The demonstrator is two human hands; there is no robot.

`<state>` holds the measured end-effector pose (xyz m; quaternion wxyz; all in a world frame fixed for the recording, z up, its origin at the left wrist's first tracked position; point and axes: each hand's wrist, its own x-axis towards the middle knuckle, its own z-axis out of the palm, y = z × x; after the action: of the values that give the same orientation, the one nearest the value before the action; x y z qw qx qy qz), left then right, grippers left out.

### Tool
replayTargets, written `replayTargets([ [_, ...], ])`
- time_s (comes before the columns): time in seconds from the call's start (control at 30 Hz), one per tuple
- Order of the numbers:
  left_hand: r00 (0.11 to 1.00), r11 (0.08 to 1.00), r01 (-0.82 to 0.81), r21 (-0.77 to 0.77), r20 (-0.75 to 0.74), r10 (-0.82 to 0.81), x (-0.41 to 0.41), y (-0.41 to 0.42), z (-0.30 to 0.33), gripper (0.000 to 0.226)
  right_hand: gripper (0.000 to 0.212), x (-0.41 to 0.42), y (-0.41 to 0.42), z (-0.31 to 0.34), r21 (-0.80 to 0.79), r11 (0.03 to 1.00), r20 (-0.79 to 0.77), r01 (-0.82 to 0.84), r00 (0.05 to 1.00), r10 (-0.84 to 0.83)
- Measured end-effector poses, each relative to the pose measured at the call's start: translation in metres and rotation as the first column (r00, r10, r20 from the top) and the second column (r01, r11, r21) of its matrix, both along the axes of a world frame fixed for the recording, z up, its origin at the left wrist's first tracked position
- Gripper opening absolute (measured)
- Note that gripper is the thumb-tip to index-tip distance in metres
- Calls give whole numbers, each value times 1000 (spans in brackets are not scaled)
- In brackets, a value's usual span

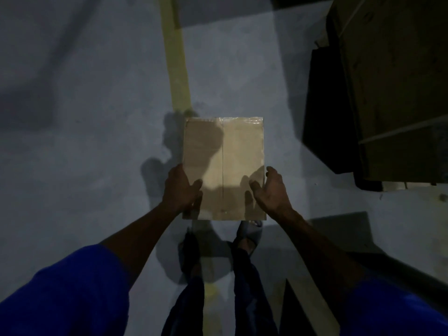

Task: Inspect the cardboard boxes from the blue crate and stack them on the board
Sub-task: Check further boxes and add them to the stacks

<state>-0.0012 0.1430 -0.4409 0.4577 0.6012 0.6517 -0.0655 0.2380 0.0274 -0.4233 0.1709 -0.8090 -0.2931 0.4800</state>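
Observation:
A flat brown cardboard box (224,166), taped along its far edge, is held level in front of me above the grey floor. My left hand (180,190) grips its near left edge, thumb lying on the top face. My right hand (270,190) grips the near right edge the same way, thumb on top. The blue crate is out of view. A dim wooden board or pallet (392,93) stands at the upper right; I cannot tell whether any boxes lie on it.
A yellow floor line (178,69) runs away from me under the box. My feet in sandals (249,235) stand on it below the box. Dark shapes (322,105) sit beside the wooden structure on the right. Grey floor spreads to the left.

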Motion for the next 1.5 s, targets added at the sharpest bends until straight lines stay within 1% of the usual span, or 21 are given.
replayTargets([
  [0.07,995,995,-95,-31,17,96,4,4,0,86,61,-2,2,-15,-5,998,-59,62,996,-62],
  [0.1,989,986,-141,-83,22,144,12,5,10,82,57,-3,3,-20,-7,996,-98,85,992,-85],
  [0.13,983,974,-175,-145,37,182,14,5,8,68,53,-4,4,-23,-12,995,-138,100,985,-101],
  [0.2,970,949,-206,-237,79,230,17,7,4,29,53,-4,6,-27,-14,989,-224,145,964,-144],
  [0.23,963,942,-223,-250,95,253,18,7,5,16,57,-4,7,-26,-29,985,-264,173,949,-174],
  [0.27,959,941,-232,-246,106,264,18,6,8,14,63,-3,6,-21,-47,979,-298,198,933,-203],
  [0.3,952,935,-247,-253,118,284,15,5,13,22,68,-2,5,-16,-61,974,-317,219,921,-227],
  [0.37,952,950,-228,-216,158,264,9,4,27,57,64,1,1,-3,-62,967,-339,247,906,-253],
  [0.43,950,963,-211,-169,196,243,6,2,45,71,60,3,-6,16,-42,967,-341,252,906,-251],
  [0.5,945,971,-197,-135,239,225,5,-1,66,70,62,2,-10,40,-7,960,-331,280,905,-266],
  [0.63,936,993,-118,-4,334,112,4,-7,116,64,48,-5,-18,102,143,908,-283,393,896,-343],
  [0.73,910,996,-68,52,413,41,5,-11,157,56,45,-13,-35,155,262,852,-240,453,886,-397],
  [0.87,835,988,7,152,543,-89,10,-23,220,56,58,-25,-71,222,369,780,-150,505,861,-486],
  [0.93,793,980,73,186,585,-170,13,-32,251,60,75,-29,-95,254,422,738,-109,526,838,-535],
  [1.0,753,968,137,210,612,-239,20,-42,281,60,84,-30,-121,280,484,686,-85,543,809,-581],
  [1.07,724,949,189,252,617,-308,31,-58,309,62,78,-35,-150,312,546,643,-58,537,789,-611],
  [1.17,665,915,284,287,628,-403,51,-93,344,67,47,-43,-199,354,635,572,-24,519,753,-657],
  [1.2,644,903,320,287,633,-430,58,-108,353,67,42,-45,-219,363,647,551,-20,528,733,-679],
  [1.33,562,851,439,288,651,-510,89,-173,378,71,51,-49,-303,390,636,475,14,608,607,-795],
  [1.43,495,803,517,297,661,-563,112,-231,393,74,34,-53,-368,410,633,400,14,663,506,-862],
  [1.5,453,767,561,312,660,-600,126,-271,399,72,33,-56,-409,416,634,358,17,686,450,-893],
])
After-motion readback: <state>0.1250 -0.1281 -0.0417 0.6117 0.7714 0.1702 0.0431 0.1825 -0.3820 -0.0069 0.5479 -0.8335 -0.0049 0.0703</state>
